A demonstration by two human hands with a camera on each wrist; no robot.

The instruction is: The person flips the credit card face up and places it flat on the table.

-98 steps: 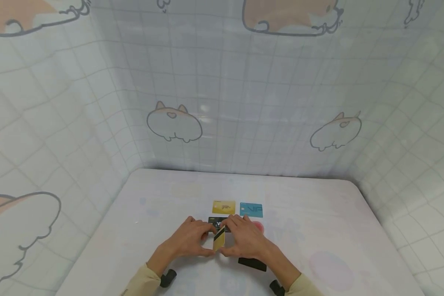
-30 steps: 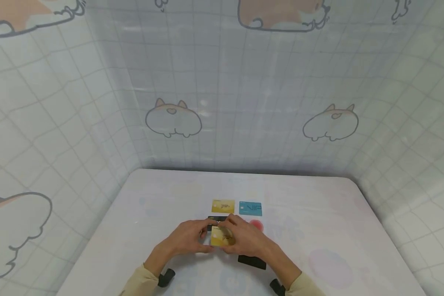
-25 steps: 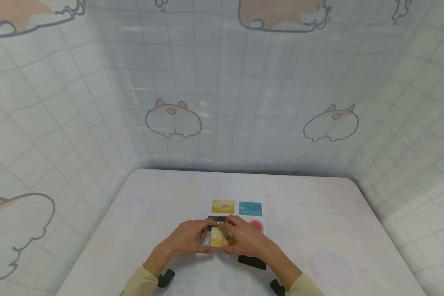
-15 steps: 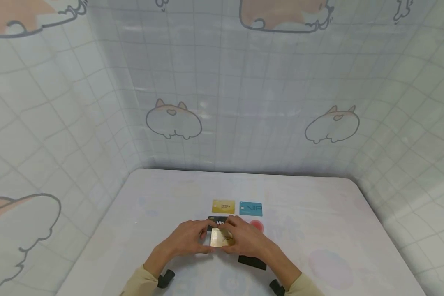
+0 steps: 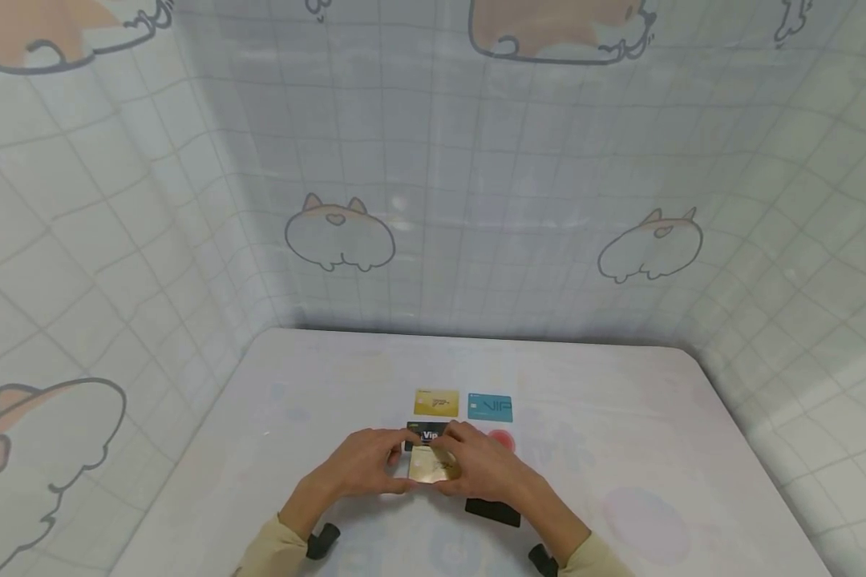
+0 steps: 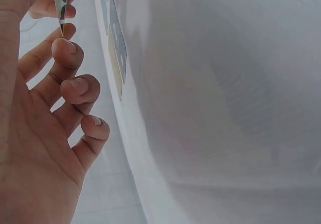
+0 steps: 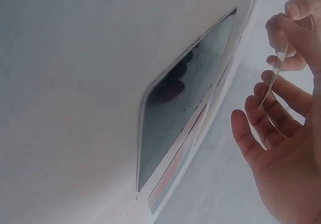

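In the head view a gold bank card (image 5: 427, 466) is held up off the table between both hands, its printed face towards the head camera and catching glare. My left hand (image 5: 366, 465) pinches its left side between thumb and fingertips. On the other side my right hand (image 5: 482, 463) grips the card and covers part of its face. Seen almost edge-on, the bank card (image 7: 275, 78) touches the fingers in the right wrist view. Just behind the hands lies a black Vip card (image 5: 429, 433), partly hidden.
A yellow card (image 5: 436, 403) and a blue VIP card (image 5: 490, 408) lie farther back on the white table (image 5: 584, 417). Part of a card with a red disc (image 5: 503, 440) shows behind the right hand. A glossy black flat object (image 5: 492, 511) lies beside the right forearm.
Earlier the card showed its back with a dark stripe; now its printed front shows. Over the last second it has tilted slightly and picked up glare. The hands have barely moved.
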